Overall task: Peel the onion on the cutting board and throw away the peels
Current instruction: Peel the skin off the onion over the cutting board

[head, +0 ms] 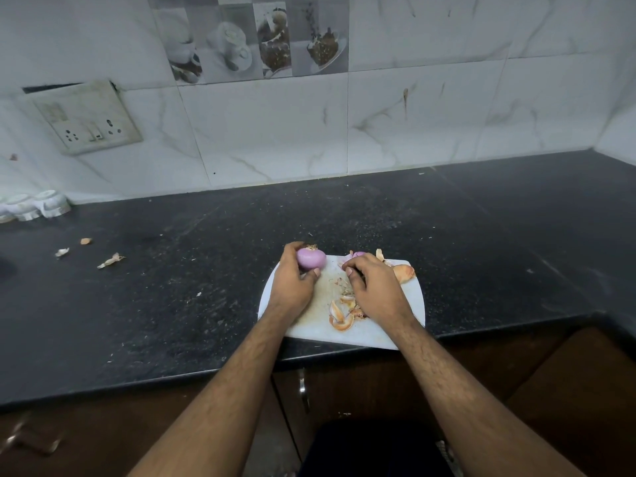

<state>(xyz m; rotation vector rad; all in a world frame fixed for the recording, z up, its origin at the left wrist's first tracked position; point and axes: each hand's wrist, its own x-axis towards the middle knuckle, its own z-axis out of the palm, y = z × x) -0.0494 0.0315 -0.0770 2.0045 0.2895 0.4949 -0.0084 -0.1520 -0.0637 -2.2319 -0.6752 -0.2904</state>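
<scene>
My left hand (292,282) curls around the onion (310,258), thumb tip under its near side and fingers wrapped behind it, so the purple, already bare bulb sits gripped at the far left corner of the cutting board (411,306). A tuft of dry root shows on top of it. My right hand (373,287) lies palm down over the middle of the board, fingers bent and drawn together onto loose skins; I cannot tell exactly which scrap the fingertips pinch, though a bit of purple shows just past my knuckles. Near my right wrist a heap of orange-brown peels (340,316) lies on the board, and another curled peel (403,271) rests at the far right corner. The white board sits at the front edge of the black countertop (172,287), slightly overhanging it. Well off to the left, a few small peel scraps (110,260) lie on the counter. Beyond is the marble-tiled wall with a switch socket (87,120).
</scene>
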